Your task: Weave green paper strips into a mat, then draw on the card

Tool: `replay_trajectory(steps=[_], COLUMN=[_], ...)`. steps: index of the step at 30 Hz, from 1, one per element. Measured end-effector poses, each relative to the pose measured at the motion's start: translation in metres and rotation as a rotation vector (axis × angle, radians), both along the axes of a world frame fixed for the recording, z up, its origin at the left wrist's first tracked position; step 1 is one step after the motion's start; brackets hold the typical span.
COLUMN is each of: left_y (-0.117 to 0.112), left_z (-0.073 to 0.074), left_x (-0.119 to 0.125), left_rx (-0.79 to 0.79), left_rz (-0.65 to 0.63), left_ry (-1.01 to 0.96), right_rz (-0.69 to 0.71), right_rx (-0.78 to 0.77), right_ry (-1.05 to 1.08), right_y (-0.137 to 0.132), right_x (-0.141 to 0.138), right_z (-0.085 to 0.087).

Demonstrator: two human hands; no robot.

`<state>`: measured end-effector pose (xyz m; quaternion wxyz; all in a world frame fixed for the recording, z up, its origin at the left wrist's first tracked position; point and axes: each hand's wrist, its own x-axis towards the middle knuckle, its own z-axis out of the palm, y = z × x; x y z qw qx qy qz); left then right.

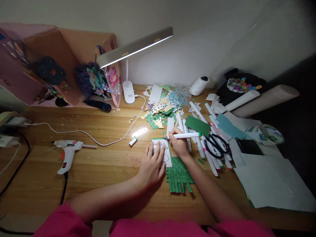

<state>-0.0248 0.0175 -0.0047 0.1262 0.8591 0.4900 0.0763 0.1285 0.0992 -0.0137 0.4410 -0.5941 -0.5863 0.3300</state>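
Note:
My right hand (179, 144) grips a white marker (187, 135) with a green end, its tip at the top right edge of a small white card (168, 157). Black line drawings and a green strip along the upper and right edges show on the card. Spread flat over the card's left part, my left hand (153, 164) presses it to the table and hides some of the drawing. A woven mat of green paper strips (179, 176) lies just below the card, under my right forearm. The marker's green-ended cap (133, 142) rests on the table to the left.
Several markers (209, 158) and dark-handled scissors (217, 144) lie right of my hands. Paper scraps (160, 112) are heaped behind. A white glue gun (67, 153) lies left, near a lamp cable (98, 144). The lit lamp (135, 47) hangs over the table. White paper sheets (274, 181) cover the right.

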Motion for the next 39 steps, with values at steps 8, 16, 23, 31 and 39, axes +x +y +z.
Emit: replay_trajectory(steps=[8, 16, 23, 31, 39], left_y=[-0.0003, -0.0008, -0.0007, -0.0005, -0.0007], left_z=[-0.0004, -0.0007, -0.0005, 0.0002, -0.0013], left_x=[0.0011, 0.0003, 0.0007, 0.0007, 0.0006], left_rx=[0.008, 0.016, 0.023, 0.026, 0.03], left_rz=[-0.002, 0.002, 0.004, 0.004, 0.0], left_ry=[0.01, 0.004, 0.0, 0.009, 0.009], right_rz=[-0.06, -0.044, -0.034, -0.077, -0.155], right_rx=[0.053, 0.055, 0.049, 0.064, 0.096], right_ry=[-0.023, -0.038, -0.041, -0.032, -0.053], right_y=[0.0017, 0.0021, 0.0025, 0.0012, 0.0016], right_x=[0.0003, 0.0007, 0.0009, 0.0011, 0.0031], right_z=[-0.0025, -0.0033, -0.0022, -0.0017, -0.0027])
